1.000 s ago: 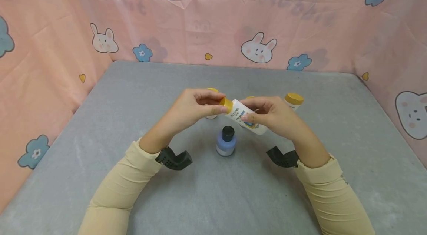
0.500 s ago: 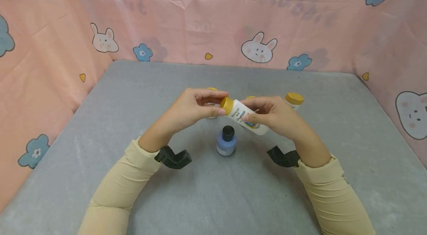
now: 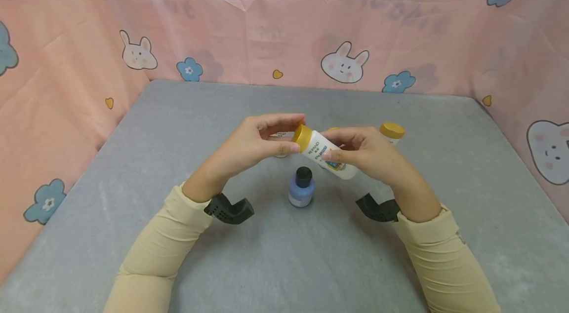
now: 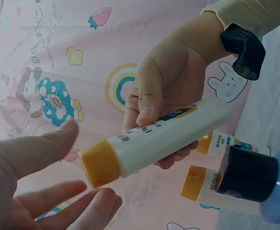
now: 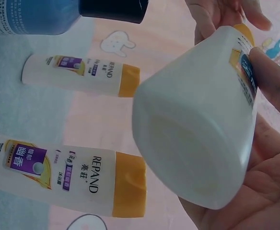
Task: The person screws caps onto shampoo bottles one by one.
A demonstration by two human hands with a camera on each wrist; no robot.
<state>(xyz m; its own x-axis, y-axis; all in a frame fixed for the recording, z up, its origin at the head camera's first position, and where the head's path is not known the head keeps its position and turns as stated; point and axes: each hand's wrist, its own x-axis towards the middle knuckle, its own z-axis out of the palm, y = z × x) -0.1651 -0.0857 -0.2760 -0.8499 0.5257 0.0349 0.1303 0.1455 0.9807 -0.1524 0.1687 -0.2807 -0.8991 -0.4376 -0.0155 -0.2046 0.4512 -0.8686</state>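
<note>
My right hand [image 3: 371, 152] grips a white toiletry bottle [image 3: 317, 149] with a yellow cap, tilted above the table, cap toward the upper left. In the right wrist view its base faces the camera, and the thumb lies on the label. Around the yellow cap [image 4: 101, 164], my left hand [image 3: 249, 145] spreads its thumb and fingers. The left wrist view shows that thumb and the fingertips apart from the cap. Below both hands, a blue bottle [image 3: 301, 192] with a black cap stands upright on the table.
More white bottles with yellow caps stand behind the hands: one [image 3: 392, 131] at the right, another partly hidden [image 3: 281, 135] behind the left fingers. A white bottle [image 5: 77, 177] shows purple label print. The grey table [image 3: 284, 263] meets a pink printed curtain [image 3: 284, 21].
My left thumb and fingers have loosened from the cap and spread wider around it. The left hand has drawn slightly left and up. The right hand and bottle have barely moved.
</note>
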